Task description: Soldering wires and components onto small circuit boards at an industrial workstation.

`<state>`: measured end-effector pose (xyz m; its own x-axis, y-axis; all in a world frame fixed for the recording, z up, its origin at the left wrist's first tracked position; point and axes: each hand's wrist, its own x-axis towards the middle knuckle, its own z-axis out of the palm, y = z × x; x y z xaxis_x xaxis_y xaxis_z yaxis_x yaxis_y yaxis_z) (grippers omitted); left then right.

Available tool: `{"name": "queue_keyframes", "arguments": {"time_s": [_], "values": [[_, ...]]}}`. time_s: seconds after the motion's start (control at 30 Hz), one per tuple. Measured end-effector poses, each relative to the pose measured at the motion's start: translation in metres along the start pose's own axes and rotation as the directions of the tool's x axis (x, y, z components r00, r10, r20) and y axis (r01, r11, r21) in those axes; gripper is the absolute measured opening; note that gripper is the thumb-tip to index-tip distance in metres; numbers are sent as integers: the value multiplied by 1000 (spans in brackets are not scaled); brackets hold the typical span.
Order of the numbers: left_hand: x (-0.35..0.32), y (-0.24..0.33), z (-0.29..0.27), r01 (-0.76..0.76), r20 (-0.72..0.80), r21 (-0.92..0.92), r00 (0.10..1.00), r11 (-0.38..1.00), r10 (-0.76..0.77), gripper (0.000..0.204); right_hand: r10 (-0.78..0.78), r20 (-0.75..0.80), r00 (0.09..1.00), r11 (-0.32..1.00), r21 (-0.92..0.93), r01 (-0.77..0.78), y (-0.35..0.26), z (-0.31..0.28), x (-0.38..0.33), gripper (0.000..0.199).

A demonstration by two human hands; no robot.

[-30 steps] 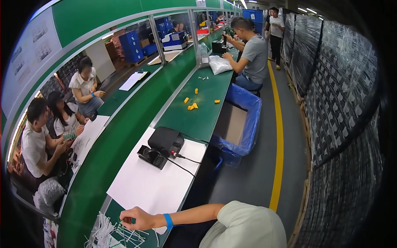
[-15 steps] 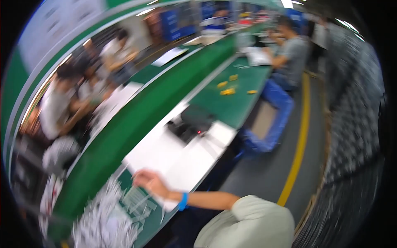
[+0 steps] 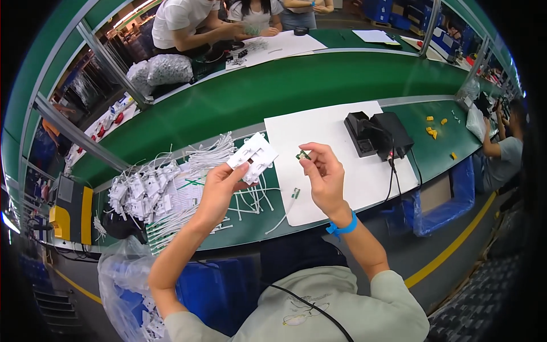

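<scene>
holding now: your left hand (image 3: 219, 191) grips a white plate with square openings (image 3: 253, 157) by its lower edge, fingers closed on it, the plate tilted above the green bench (image 3: 319, 74)
right grip: your right hand (image 3: 325, 179) pinches a small green part (image 3: 302, 154) between thumb and fingertip, closed on it
key relation: the small green part sits just to the right of the plate, level with it and apart by a narrow gap; your right hand is the nearer one to it
long axis: the plate's long side runs from lower left to upper right, its face turned toward you
below the hands: a white wire with a green end (image 3: 295, 193) lies on the white sheet (image 3: 336, 137)
left of you: a heap of white wired pieces (image 3: 154, 191) lies on the bench
farther right: a black box with a cable (image 3: 379, 134) stands on the sheet, well apart
</scene>
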<state>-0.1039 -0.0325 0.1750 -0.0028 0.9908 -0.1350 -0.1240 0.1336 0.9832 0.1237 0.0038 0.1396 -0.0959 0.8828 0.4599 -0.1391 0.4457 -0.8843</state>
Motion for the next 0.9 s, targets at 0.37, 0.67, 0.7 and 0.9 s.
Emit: {"name": "queue_keyframes", "arguments": {"time_s": [0.37,0.67,0.7,0.9], "values": [[11,-21,-4,281,116,97,950,955,-291,27,-43,88,995,993,-107,52,4,6,-3,15],[11,-31,9,475,240,-152,868,867,-434,38,-170,199,965,964,-169,204,1,17,-7,18],[10,-33,9,470,222,-172,875,866,-431,40,-199,209,957,960,-156,233,1,19,-8,18],[6,-39,1,502,311,-285,854,816,-417,41,-139,174,975,984,-83,155,3,27,-10,21]]}}
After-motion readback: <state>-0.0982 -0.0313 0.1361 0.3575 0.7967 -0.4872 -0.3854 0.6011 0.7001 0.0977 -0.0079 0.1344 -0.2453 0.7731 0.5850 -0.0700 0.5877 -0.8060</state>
